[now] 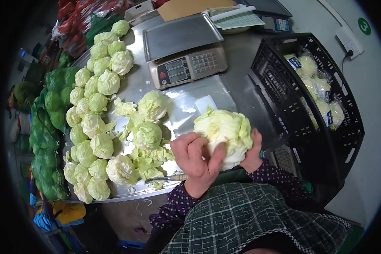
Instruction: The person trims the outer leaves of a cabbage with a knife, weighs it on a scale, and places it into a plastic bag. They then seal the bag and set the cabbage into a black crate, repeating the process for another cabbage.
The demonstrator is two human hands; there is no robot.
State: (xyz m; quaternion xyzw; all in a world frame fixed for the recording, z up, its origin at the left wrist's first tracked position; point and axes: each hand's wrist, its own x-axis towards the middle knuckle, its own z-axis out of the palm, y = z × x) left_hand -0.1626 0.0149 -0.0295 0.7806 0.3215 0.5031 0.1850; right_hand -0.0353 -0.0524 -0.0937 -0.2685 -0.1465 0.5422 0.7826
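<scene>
A pale green cabbage [224, 133] is held up between my two hands at the table's near side. My left hand [197, 156] presses its left and front side with bent fingers and thumb. On the right, my right hand [253, 152] is wrapped round the cabbage; part of its fingers is hidden behind it. A knife [167, 178] with a wooden handle lies by my left wrist, among loose cabbage leaves [150, 158]. Two more cabbages, one upper [153, 106] and one lower [147, 135], sit just left of my hands.
Several trimmed cabbages [91, 125] line the left of the metal table [135, 82]. A weighing scale [186, 63] stands at the back. At right, a black crate [313, 144] holds bagged cabbages [321, 91]. Green net sacks [46, 139] flank the table's left edge.
</scene>
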